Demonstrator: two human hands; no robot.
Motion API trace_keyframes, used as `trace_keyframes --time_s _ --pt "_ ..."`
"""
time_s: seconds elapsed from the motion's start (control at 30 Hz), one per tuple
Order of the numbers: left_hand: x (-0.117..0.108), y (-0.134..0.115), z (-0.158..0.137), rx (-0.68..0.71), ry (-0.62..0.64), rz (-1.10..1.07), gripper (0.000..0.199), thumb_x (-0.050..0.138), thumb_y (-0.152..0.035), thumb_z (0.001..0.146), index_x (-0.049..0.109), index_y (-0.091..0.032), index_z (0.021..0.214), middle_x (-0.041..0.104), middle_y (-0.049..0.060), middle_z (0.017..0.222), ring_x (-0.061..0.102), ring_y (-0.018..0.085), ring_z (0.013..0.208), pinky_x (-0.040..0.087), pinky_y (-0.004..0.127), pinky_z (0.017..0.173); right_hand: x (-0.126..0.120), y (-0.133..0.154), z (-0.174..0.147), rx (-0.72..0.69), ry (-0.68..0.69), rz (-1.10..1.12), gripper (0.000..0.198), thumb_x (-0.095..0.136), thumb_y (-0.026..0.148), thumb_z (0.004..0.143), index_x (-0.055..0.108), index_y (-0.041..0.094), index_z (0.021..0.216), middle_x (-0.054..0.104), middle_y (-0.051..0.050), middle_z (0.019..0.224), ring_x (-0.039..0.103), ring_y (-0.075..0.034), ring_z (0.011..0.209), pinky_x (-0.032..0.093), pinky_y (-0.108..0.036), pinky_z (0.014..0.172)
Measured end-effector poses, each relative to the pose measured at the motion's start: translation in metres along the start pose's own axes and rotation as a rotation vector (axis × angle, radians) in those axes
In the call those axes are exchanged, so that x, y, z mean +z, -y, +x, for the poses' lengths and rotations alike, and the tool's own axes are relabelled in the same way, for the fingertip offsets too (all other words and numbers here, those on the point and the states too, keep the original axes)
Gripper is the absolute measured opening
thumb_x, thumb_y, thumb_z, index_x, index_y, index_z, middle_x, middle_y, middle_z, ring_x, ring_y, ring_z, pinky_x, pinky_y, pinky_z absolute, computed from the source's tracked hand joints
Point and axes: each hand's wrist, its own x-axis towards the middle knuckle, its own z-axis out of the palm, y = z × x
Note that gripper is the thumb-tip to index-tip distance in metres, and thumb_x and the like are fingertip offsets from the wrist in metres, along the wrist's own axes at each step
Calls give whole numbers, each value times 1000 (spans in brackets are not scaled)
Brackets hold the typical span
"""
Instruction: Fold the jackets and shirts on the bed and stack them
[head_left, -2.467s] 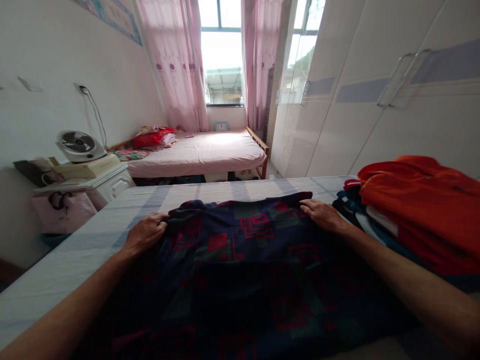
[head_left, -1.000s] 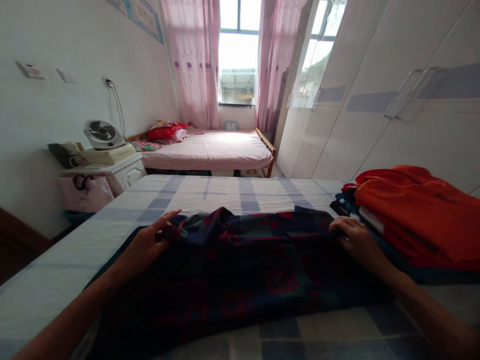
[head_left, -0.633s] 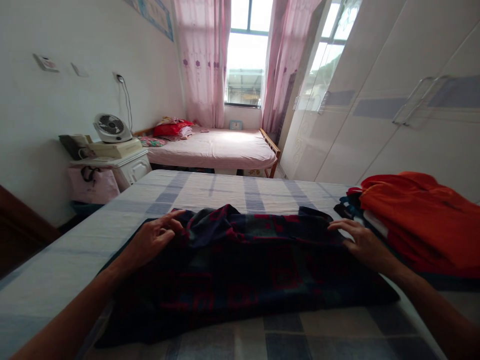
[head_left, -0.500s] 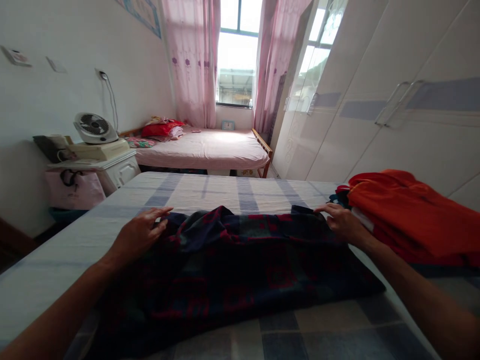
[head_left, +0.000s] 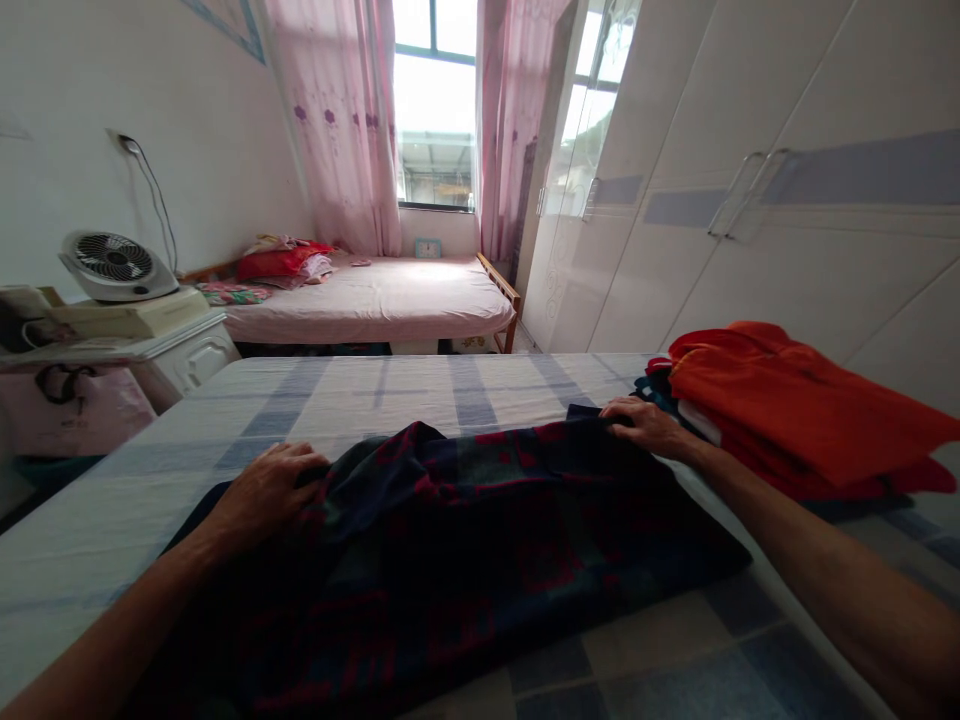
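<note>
A dark plaid garment (head_left: 450, 540), navy with red and green, lies folded across the bed in front of me; its exact kind is hard to tell in the dim light. At its left end, my left hand (head_left: 274, 485) has its fingers curled down into the cloth. My right hand (head_left: 649, 425) grips the far edge near the right end, fingers bent over the fabric. Between the hands, the garment's upper edge is rumpled and slightly raised.
Orange folded clothes (head_left: 802, 400) top a pile at the right of the checked bedsheet (head_left: 405, 385). Behind stand a second bed (head_left: 375, 305) with pink bedding and a white wardrobe (head_left: 675, 130). A fan (head_left: 116, 265) rests on a box atop the left cabinet (head_left: 195, 355).
My view has turned slightly right. The left hand has come nearer and its fingers have closed on the garment. The right hand's extended fingers have bent round the far edge.
</note>
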Motion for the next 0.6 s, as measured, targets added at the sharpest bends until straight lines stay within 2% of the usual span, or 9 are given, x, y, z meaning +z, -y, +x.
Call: trace_keyframes --time_s 0.1,0.2,0.27,0.37,0.47,0.53,0.6 --pt "-4 8 -14 -30 -112 -69 30 46 -44 75 69 -27 84 68 5 93 59 27 94 45 38 88 -29 7 -14 87 -21 276 32 51 46 81 64 22 98 68 -4 98 63 -23 91 50 -35 82" --pt "-4 16 -21 -116 -164 -111 33 47 -46 73 67 -26 92 67 4 100 60 27 96 46 37 89 -45 10 -16 169 -66 359 40 47 54 82 63 21 99 68 -4 84 63 -20 72 51 -32 64" --pt "0 16 -21 -179 -139 -88 38 46 -47 74 66 -24 98 67 5 103 61 28 96 47 38 88 -38 6 -10 187 -108 231 41 44 54 84 63 22 99 69 -5 85 63 -19 72 50 -31 65" --pt "7 8 -18 -205 -62 5 43 41 -47 77 66 -22 102 66 8 106 61 29 99 47 39 87 -11 -7 0 255 -66 -23 33 48 45 82 66 21 95 70 -6 86 64 -21 79 49 -32 71" --pt "11 -3 -18 -177 -98 73 49 40 -49 80 64 -20 112 64 10 115 58 30 108 43 38 94 14 -15 7 327 -63 -137 31 49 36 80 66 16 97 68 -12 99 64 -26 87 48 -36 73" --pt "10 -6 -21 -175 -129 55 52 39 -51 81 61 -20 117 61 10 120 55 29 111 40 38 97 20 -8 16 319 -142 -186 34 44 32 82 65 15 103 65 -14 110 63 -26 92 48 -36 76" --pt "8 -5 -25 -212 -147 -22 55 37 -53 83 60 -18 118 61 10 121 55 28 112 40 37 98 20 11 29 235 -210 -163 36 42 31 84 64 15 106 64 -12 111 63 -24 93 47 -34 79"
